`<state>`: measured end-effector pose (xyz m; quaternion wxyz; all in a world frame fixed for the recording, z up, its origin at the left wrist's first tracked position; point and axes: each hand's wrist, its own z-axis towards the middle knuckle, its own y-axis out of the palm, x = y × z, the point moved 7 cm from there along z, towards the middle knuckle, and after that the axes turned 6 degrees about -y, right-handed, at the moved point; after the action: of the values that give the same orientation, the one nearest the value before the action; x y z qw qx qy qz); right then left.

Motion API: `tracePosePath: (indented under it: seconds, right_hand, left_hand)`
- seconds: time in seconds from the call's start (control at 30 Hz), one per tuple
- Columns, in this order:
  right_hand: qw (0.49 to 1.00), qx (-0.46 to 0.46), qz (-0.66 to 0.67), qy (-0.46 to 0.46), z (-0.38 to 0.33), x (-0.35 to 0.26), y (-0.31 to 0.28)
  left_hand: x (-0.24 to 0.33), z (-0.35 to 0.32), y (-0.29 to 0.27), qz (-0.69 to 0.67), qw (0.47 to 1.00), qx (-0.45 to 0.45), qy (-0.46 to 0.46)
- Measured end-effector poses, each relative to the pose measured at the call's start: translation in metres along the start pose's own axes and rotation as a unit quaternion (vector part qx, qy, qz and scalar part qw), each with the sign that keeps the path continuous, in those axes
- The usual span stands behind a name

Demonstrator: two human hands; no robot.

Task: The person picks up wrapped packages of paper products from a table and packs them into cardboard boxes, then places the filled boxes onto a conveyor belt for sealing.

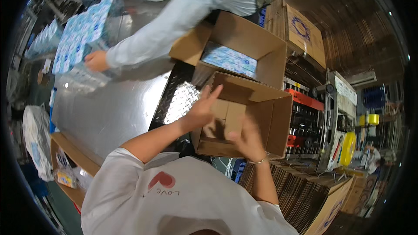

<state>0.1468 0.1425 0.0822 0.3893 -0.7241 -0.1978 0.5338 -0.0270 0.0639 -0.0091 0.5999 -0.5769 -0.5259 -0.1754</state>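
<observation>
An open cardboard box (278, 117) stands in front of me, with bare cardboard bottom flaps showing inside. My left hand (202, 111) is at its left side, fingers spread and nothing in them. Over the near right part of the box is my right hand (249, 138), blurred by motion, its thumb standing apart from the stretched fingers; I see nothing held. Just beyond stands a second open carton (270, 45), with blue-and-white packs (230, 60) lying in it. Whether my left fingertips touch the box rim, I cannot tell.
Across the metal table (117, 109), a co-worker's hands (96, 61) are at a stack of blue-and-white packs (82, 39). Flattened cartons (300, 196) are piled at my lower right. Roller machinery (305, 117) with red parts stands right of the box. Another carton (72, 174) sits at lower left.
</observation>
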Motion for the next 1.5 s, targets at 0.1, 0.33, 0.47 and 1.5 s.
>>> tracePosePath:
  seconds: [0.1, 0.33, 0.47, 1.5]
  right_hand:
    - [0.889, 0.303, -0.322, 0.119, -0.092, 0.105, -0.095]
    - [0.927, 0.16, 0.192, 0.278, -0.182, 0.293, -0.024]
    - [0.929, 0.125, 0.273, 0.218, -0.149, 0.278, -0.017]
    - [0.96, -0.051, 0.008, -0.276, 0.243, -0.214, 0.16]
  left_hand:
    - [0.019, 0.01, 0.004, -0.063, 0.992, -0.073, 0.08]
    - [-0.115, 0.013, 0.044, 0.166, 0.983, 0.0, -0.075]
    - [-0.138, -0.001, 0.106, 0.023, 0.97, -0.127, -0.206]
    - [-0.176, -0.202, -0.304, 0.153, 0.866, 0.33, -0.345]
